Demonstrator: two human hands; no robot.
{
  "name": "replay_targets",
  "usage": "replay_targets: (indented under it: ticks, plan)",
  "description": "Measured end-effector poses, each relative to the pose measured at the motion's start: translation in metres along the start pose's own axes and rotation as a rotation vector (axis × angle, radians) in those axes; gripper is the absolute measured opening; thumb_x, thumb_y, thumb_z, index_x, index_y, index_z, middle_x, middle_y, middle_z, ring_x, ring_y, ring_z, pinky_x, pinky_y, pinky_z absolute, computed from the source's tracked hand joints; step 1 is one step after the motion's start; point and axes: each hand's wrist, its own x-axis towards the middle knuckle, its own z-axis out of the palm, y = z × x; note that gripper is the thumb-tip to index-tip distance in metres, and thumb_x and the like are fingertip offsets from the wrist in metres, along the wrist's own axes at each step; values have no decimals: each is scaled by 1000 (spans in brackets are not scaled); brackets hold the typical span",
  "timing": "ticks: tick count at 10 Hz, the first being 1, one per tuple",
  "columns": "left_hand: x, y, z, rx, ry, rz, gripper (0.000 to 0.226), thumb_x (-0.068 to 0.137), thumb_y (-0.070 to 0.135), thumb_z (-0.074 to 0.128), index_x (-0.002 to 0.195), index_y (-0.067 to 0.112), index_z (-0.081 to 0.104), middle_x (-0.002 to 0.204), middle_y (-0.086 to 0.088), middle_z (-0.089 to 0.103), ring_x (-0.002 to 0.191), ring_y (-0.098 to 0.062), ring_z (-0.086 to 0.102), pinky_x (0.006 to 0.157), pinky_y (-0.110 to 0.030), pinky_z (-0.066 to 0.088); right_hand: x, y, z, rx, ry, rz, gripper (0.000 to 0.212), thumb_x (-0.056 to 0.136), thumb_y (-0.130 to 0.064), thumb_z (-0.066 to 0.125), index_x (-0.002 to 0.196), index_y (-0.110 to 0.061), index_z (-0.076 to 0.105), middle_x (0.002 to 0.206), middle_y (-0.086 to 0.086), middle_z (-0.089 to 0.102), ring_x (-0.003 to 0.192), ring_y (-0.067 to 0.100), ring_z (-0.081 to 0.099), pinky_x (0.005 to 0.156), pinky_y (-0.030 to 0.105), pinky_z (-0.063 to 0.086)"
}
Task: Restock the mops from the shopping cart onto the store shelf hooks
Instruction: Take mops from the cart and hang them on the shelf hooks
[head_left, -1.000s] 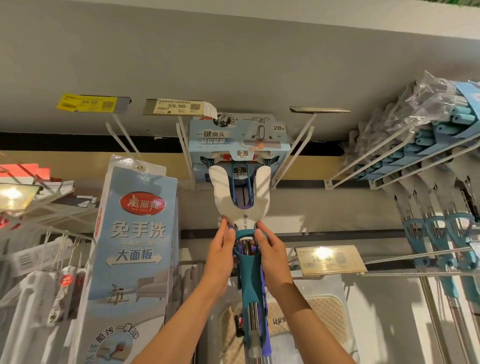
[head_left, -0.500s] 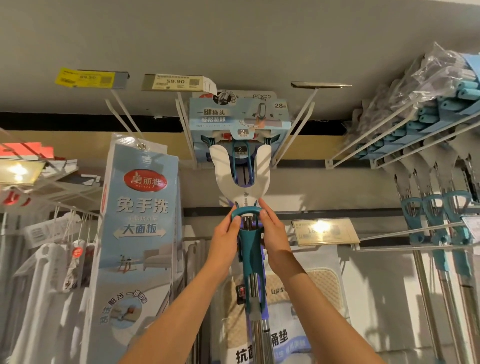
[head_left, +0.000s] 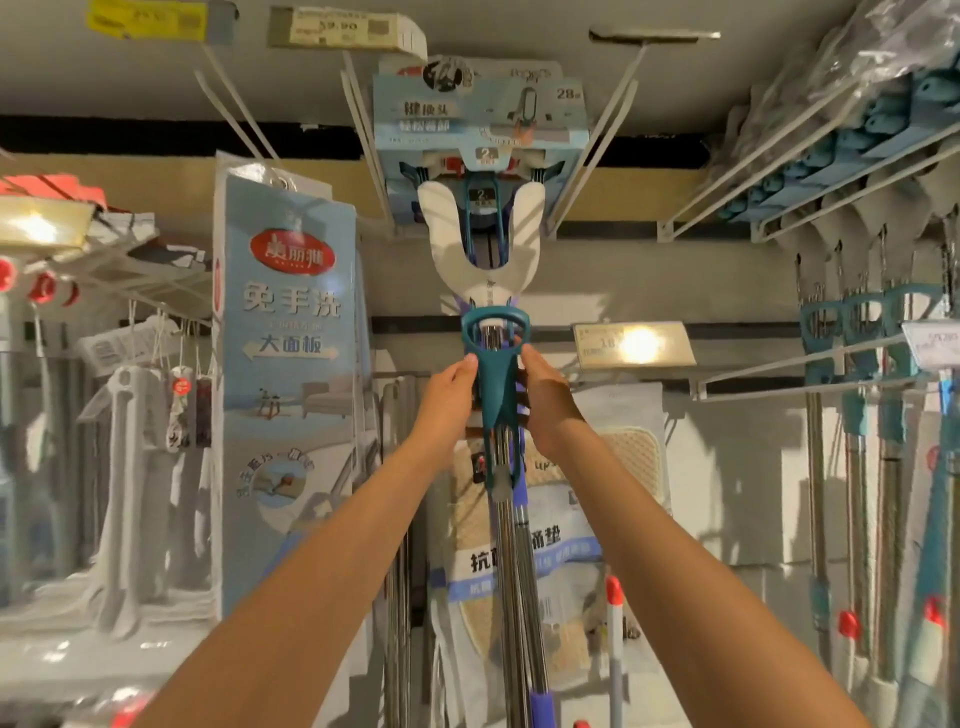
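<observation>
Both arms reach upward. Left hand (head_left: 451, 387) and right hand (head_left: 546, 387) grip the mop (head_left: 494, 384) from either side, fingers curled around its teal handle, below the hooks (head_left: 363, 135).

above the hands (head_left: 498, 395), white shelf hooks (head_left: 363, 130) jut out from the grey store shelf (head_left: 623, 270), carrying a hanging mop (head_left: 480, 249) with its blue card. to their right, more hooks (head_left: 810, 166) hold teal mops (head_left: 872, 124); to their left hangs a tall blue box (head_left: 288, 364).
</observation>
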Motion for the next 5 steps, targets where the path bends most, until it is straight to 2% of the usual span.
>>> replay_targets:
  ticks: [1, 2, 3, 4, 5]
  plan:
    - [-8, -8, -1, -18, 16, -28, 37, 107, 45, 39, 117, 23, 68, 117, 0, 70, 111, -19, 66, 100, -49, 52, -2, 15, -4, 17, -15, 48, 39, 69, -67, 68, 89, -36, 80, 114, 4, 74, 98, 22, 67, 100, 56, 50]
    - [-17, -4, -5, -11, 25, -4, 31, 108, 37, 41, 114, 20, 67, 103, 7, 70, 89, -5, 66, 74, -31, 57, 1, 7, 0, 43, 8, 130, 37, 67, -68, 69, 88, -39, 80, 118, 2, 72, 112, 21, 68, 102, 55, 49]
    - [-19, -5, -9, 26, 12, 19, 29, 106, 30, 47, 124, 19, 67, 106, 6, 71, 93, -7, 69, 65, -25, 58, -7, -6, 3, 38, -3, 184, 25, 81, -63, 65, 69, -46, 78, 94, -16, 76, 97, 7, 70, 97, 46, 53]
    - [-25, -16, -10, 82, -14, 44, 35, 104, 21, 52, 139, 22, 56, 100, 13, 69, 83, 5, 67, 66, -21, 59, -3, -10, 0, -62, -52, 179, 40, 101, -40, 54, 67, -51, 71, 65, -34, 64, 57, -13, 59, 70, 27, 48]
    - [-30, -24, -9, 77, -19, 66, 44, 102, 19, 57, 145, 24, 49, 97, 11, 69, 72, 8, 68, 51, -12, 52, -19, -14, 0, -72, -76, 93, 41, 104, -31, 53, 71, -50, 67, 72, -29, 63, 58, -10, 58, 64, 24, 44]
